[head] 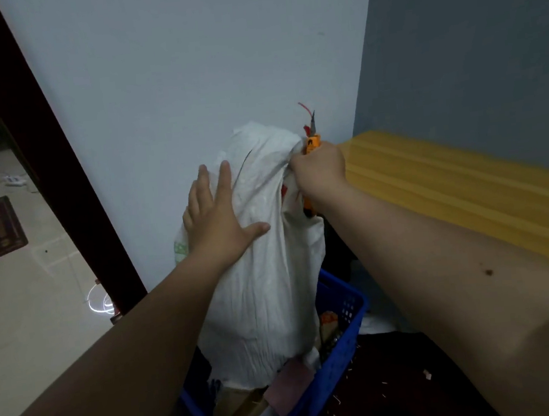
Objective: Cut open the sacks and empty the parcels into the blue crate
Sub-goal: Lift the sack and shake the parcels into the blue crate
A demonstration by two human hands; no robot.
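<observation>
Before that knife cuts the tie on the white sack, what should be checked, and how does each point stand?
1. Left hand lies flat on the white sack, steadying it: ok.
2. Left hand clear of the blade: ok.
3. Right hand grips the orange knife: ok.
4. Blade at the red tie: ok.
5. Sack stands in the blue crate: ok.
6. Room left in crate: cannot tell.

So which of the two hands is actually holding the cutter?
The right hand, curled round the orange-handled cutter at the tied top of the white woven sack. The left hand only presses flat, fingers spread, on the sack's side.
</observation>
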